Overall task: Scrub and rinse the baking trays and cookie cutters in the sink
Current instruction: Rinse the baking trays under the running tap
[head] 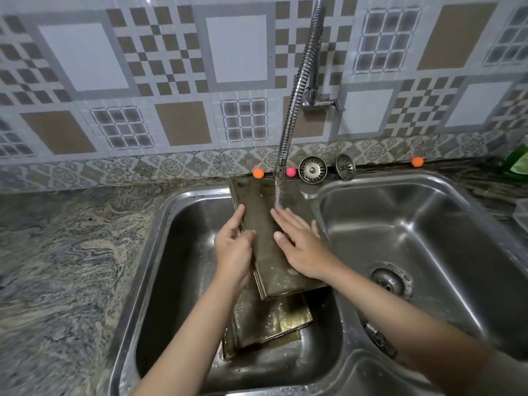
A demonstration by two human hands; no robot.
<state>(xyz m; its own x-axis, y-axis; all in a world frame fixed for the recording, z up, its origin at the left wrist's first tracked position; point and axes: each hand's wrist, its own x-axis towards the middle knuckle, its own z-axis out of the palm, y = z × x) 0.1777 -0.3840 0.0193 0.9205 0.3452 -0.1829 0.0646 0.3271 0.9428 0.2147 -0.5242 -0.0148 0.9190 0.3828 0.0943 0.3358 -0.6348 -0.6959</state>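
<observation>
A dark, stained baking tray (265,224) leans tilted over the left sink basin (183,252), its far edge resting on the rim by the wall. My left hand (234,250) grips the tray's left edge. My right hand (300,244) lies flat on the tray's surface with straight fingers, and water from the flexible faucet (300,81) runs onto its fingertips. More trays (271,321) lie stacked at the bottom of the left basin beneath it. No cookie cutters are visible.
The right sink basin (428,230) has an open drain (388,281). Two metal strainers (313,169) (345,166) lean at the wall behind the sinks, with small orange (258,173) (417,161) and pink (290,172) balls. A green bottle (517,161) stands far right. Granite counter (71,252) extends left.
</observation>
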